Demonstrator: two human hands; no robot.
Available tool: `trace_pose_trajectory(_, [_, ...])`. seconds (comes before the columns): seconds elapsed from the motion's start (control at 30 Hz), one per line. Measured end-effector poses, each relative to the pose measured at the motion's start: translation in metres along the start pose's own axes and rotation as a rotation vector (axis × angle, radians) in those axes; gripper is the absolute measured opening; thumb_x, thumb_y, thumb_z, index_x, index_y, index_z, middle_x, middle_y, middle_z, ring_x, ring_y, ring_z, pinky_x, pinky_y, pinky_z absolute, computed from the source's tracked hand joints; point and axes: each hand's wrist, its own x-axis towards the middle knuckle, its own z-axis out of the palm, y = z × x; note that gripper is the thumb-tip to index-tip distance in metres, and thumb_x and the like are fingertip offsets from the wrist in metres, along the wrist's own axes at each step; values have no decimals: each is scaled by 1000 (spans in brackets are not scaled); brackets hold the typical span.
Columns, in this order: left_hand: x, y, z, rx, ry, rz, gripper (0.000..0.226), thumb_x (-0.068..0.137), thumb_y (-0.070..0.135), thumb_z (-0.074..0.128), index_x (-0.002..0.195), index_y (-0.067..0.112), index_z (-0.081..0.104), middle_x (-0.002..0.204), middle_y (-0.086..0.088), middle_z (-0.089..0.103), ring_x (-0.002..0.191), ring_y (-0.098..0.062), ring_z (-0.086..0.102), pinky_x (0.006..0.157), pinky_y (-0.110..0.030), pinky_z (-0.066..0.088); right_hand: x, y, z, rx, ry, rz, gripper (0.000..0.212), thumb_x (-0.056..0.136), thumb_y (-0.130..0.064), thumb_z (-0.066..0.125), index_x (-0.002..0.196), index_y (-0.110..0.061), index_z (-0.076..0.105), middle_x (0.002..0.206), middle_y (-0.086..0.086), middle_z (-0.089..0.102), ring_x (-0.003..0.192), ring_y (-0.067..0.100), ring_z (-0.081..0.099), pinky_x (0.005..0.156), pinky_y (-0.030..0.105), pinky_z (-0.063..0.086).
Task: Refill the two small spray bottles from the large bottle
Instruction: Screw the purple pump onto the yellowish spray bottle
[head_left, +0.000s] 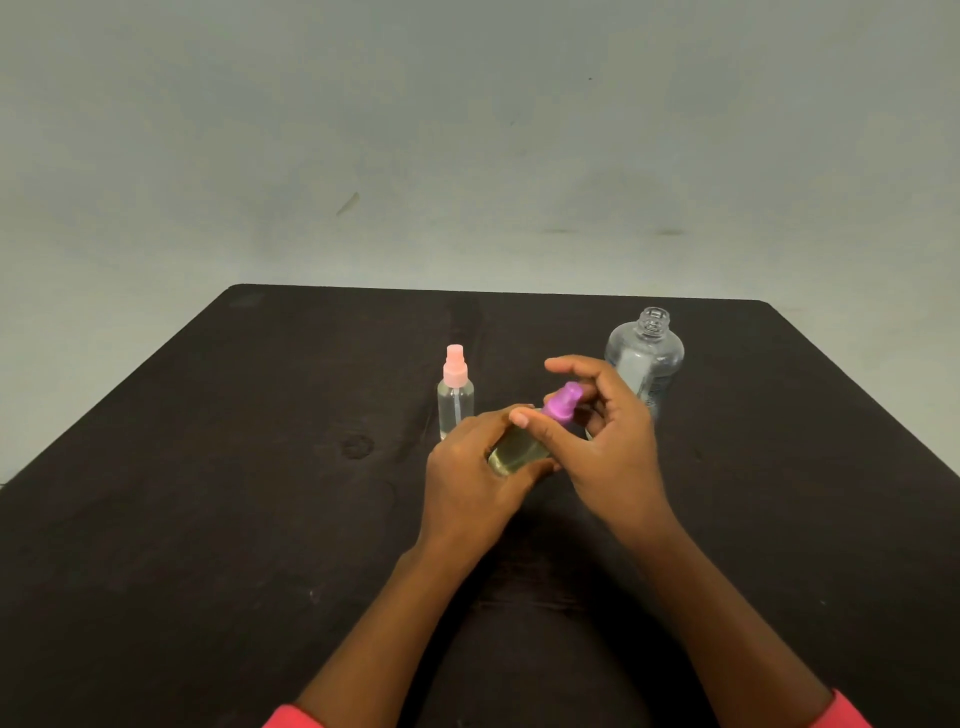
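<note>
My left hand (475, 467) grips the body of a small spray bottle (519, 447) holding yellowish liquid, tilted to the right above the table. Its purple spray top (563, 402) sits between the thumb and fingers of my right hand (605, 431). A second small spray bottle with a pink top (455, 392) stands upright just left of my hands, with clear liquid inside. The large clear bottle (645, 358) stands uncapped behind my right hand, with a little liquid in it.
Everything rests on a dark table (208, 493) whose far edge meets a pale grey wall. My red sleeves (847, 709) show at the bottom edge.
</note>
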Motion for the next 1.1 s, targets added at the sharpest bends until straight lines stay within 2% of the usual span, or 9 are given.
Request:
trace_pose_trajectory(0.17, [2,0,-3,-54,45,-11,44,67,48,71,109,39,62,96,27,66,94,2,65,83,-18,51,1,-2,-1,203,-135,49,54,84,-13,68,133,-18,48,115,-1,66,113,16,61,94,28,50])
trace_pose_trajectory(0.3, [3,0,-4,-76,54,-33,45,66,47,72,109,36,63,96,22,68,94,0,65,83,-18,51,1,-5,-1,257,-134,49,49,86,4,64,130,-13,50,106,8,71,105,19,67,85,24,52])
trace_pose_trajectory(0.43, [2,0,-3,-74,34,-29,46,67,47,70,111,35,62,97,25,66,96,2,64,84,-14,50,2,-6,2,245,-45,57,45,75,-1,75,114,-15,59,97,6,70,99,16,68,81,26,55])
trace_pose_trajectory(0.53, [1,1,-2,-79,23,-22,46,69,45,70,112,30,65,103,20,68,99,1,64,87,-17,50,1,-7,3,182,-6,48,43,67,-19,79,107,-21,62,90,-3,69,95,18,68,86,40,56])
trace_pose_trajectory(0.6, [1,1,-2,-65,20,-9,46,69,45,69,112,32,63,103,25,66,101,3,63,87,-14,48,0,-7,3,141,3,46,45,66,-24,80,107,-22,61,89,-5,68,93,18,67,88,43,55])
trace_pose_trajectory(0.7, [1,1,-1,-48,17,-2,47,68,47,69,113,34,61,103,26,64,101,3,63,87,-15,49,1,-6,1,167,-22,63,50,70,-22,79,115,-19,59,92,-3,67,95,16,67,87,34,55])
trace_pose_trajectory(0.83, [2,0,-3,-74,38,-21,49,67,48,71,112,31,63,101,18,68,96,1,65,85,-18,51,2,-8,-2,316,-140,89,45,83,-6,69,125,-12,54,106,7,70,102,18,67,78,23,53])
trace_pose_trajectory(0.9, [2,1,-3,-72,43,-25,48,67,49,71,111,33,63,99,21,67,95,1,65,84,-18,52,2,-8,-1,337,-121,95,40,83,-2,66,121,-11,56,103,9,71,99,20,68,74,23,54])
trace_pose_trajectory(1.1, [1,2,-3,-80,10,-8,46,70,43,71,114,34,61,102,25,66,99,1,64,85,-19,52,1,-10,4,312,-24,67,38,68,-10,76,103,-14,63,95,9,70,95,15,69,78,22,55])
